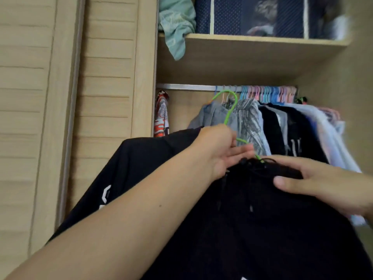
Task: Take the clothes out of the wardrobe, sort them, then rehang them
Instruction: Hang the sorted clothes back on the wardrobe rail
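Head view: the left hand (220,147) reached fwd w/ its arm crossing the frame from bottom left, fingers curled round the neck of a thin green wire hanger (230,110), just below the hook. The hook stood up in front of the hanging clothes, below the silver metal wardrobe rail (187,87), not on it. The hanger carried a black drawstring garment (252,219), which filled the lower middle of the frame, its cords dangling down the front. The right hand (323,184) came in from the right, thumb on the front of the black cloth near the collar, fingers behind it, pinching the garment at the top. A 2nd black garment w/ white print (131,168) lay under the left forearm, to the left.

Behind, a row of hung clothes (272,126) in grey, black, white & pale blue filled the right part of the rail, on pink & blue plastic hangers (268,93) packed tight together. An orange-and-white patterned cloth (160,116) hung at the left inner wall of the pale wood wardrobe (242,63). On the shelf above sat a crumpled mint green cloth (175,27), partly drooping over the edge, beside navy dotted fabric storage boxes (252,15). A pale wood louvred door (60,98) took up the left side.
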Tool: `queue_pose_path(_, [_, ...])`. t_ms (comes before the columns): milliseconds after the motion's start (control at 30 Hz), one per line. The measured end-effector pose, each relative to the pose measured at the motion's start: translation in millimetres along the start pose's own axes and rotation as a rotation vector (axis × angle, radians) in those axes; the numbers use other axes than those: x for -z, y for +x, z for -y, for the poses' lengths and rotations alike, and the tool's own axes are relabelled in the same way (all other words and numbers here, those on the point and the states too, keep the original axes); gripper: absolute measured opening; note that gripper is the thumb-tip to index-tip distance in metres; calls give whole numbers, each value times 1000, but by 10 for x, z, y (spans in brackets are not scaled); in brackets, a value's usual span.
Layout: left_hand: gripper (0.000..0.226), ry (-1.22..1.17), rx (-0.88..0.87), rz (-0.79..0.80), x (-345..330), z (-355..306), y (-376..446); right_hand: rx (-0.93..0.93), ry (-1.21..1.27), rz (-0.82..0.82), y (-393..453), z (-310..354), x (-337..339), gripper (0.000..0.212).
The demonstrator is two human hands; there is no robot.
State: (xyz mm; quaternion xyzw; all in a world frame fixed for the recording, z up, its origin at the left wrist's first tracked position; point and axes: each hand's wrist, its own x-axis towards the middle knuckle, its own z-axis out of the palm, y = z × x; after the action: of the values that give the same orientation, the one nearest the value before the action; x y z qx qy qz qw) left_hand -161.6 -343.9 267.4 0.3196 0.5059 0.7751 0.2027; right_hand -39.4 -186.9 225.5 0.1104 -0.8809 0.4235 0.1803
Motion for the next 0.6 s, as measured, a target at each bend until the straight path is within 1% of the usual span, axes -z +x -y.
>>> queue_pose_path(33, [15, -21, -9, 32, -143, 0, 37, -14, 42, -70, -150, -33, 117, 41])
queue_pose_path(67, [20, -51, -5, 77, -319, 1, 56, -44, 31, -162, -372, -30, 234, 39])
queue_pose_path(133, [26, -102, 6, 128, -603, -11, 87, -121, -42, -282, -744, -17, 428, 33])
queue_pose_path(200, [18, -140, 32, 161, -814, -8, 146, -221, -128, -358, -1016, 54, 480, 26])
queue_pose_path(267, [11, -144, 115, 239, -1017, 19, 179, -298, -195, -500, -1298, 152, 535, 36])
queue_pose_path(333, [13, -91, 183, 320, -1123, 41, 224, -333, -341, -577, -1459, 306, 546, 42])
queue_pose_path(434, [29, 30, 243, 395, -990, 19, 296, -302, -664, -655, -1395, 430, 518, 36])
queue_pose_path(500, [30, 151, 264, 374, -724, -7, 339, -247, -890, -714, -1173, 445, 421, 32])
queue_pose_path(534, [31, 217, 271, 335, -564, -10, 357, -232, -972, -712, -1023, 445, 336, 33])
queue_pose_path(600, [37, 388, 242, 175, -161, 3, 383, -220, -1017, -673, -675, 368, 201, 33])
